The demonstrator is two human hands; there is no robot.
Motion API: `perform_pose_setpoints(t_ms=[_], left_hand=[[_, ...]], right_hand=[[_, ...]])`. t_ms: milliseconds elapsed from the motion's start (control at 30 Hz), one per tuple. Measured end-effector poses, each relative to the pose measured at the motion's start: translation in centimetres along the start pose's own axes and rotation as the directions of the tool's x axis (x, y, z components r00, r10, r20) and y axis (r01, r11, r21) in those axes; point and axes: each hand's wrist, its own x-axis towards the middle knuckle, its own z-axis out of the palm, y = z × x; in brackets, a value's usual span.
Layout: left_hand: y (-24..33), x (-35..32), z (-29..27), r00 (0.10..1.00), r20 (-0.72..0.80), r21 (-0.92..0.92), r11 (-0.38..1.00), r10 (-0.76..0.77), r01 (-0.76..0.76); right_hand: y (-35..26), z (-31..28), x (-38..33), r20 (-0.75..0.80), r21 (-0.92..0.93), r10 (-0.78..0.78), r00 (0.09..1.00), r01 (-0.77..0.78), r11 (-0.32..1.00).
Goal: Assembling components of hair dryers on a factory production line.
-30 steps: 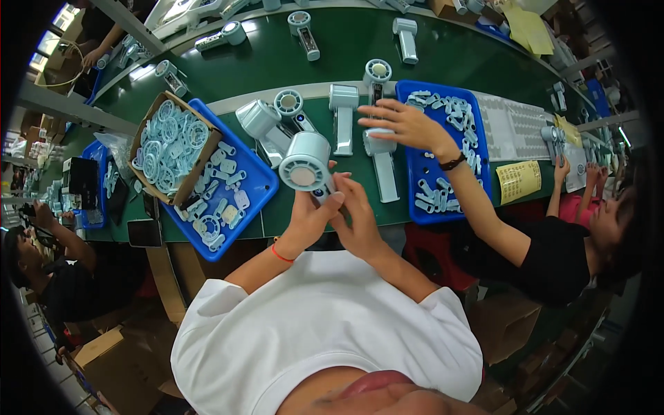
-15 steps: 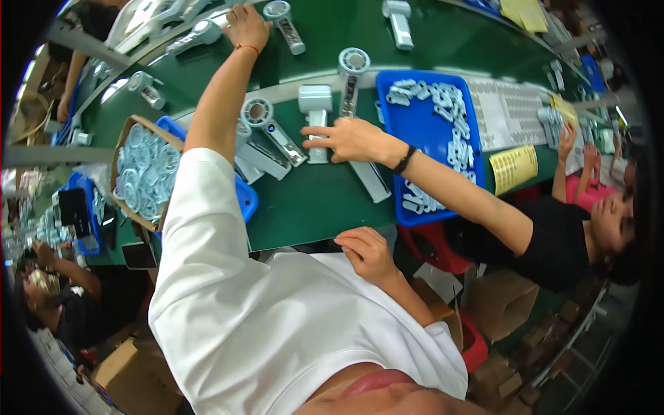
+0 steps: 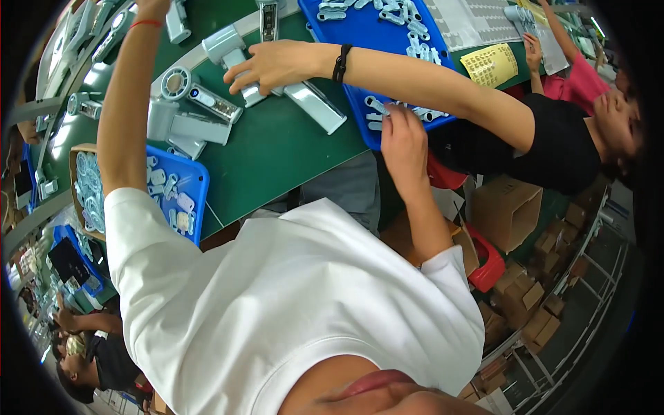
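small part: a pale grey plastic piece (image 3: 379, 107) is pinched at the lower edge of the right blue tray (image 3: 360, 41), centre-right of the frame.
handling: judged light, stiff and smooth; likely slippery, so a pinch across its short sides is suggested.
right hand: right hand (image 3: 404, 142) is seen at the tray's near rim; fingertips (image 3: 389, 115) are closed together on the small part, thumb side hidden.
part vs fingers: the piece is held between fingertips, jutting toward upper left; more loose pieces lie just beside it in the tray.
left hand: left hand (image 3: 153, 7) is stretched to the top-left edge, mostly cut off; finger state cannot be told.
co-worker: another person's hand (image 3: 266, 66) with a black wristband rests on a grey housing (image 3: 315, 107), upper centre.
surroundings: green table (image 3: 277, 159); 1 more blue tray (image 3: 176, 197) at left.
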Motion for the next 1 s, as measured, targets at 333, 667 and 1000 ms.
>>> perform_pose_setpoints(t_ms=[333, 667, 1000], left_hand=[[5.4, -36.4, -14.3, 0.953, 0.304, -0.852, 0.446, -0.002, 0.273], [5.0, -45.1, -7.0, 0.737, 0.64, -0.697, 0.242, -0.216, 0.676], [2.9, -44.6, -4.2, 0.827, 0.527, -0.712, 0.43, -0.196, 0.555]], right_hand=[[-3.0, -2.2, 0.3, 0.214, 0.036, -0.624, 0.751, 0.633, 0.774], [-15.6, -9.1, -15.9, 0.294, 0.717, 0.447, 0.845, -0.504, 0.482], [-15.5, -5.2, -13.5, 0.101, 0.576, 0.425, 0.9, -0.401, 0.712]])
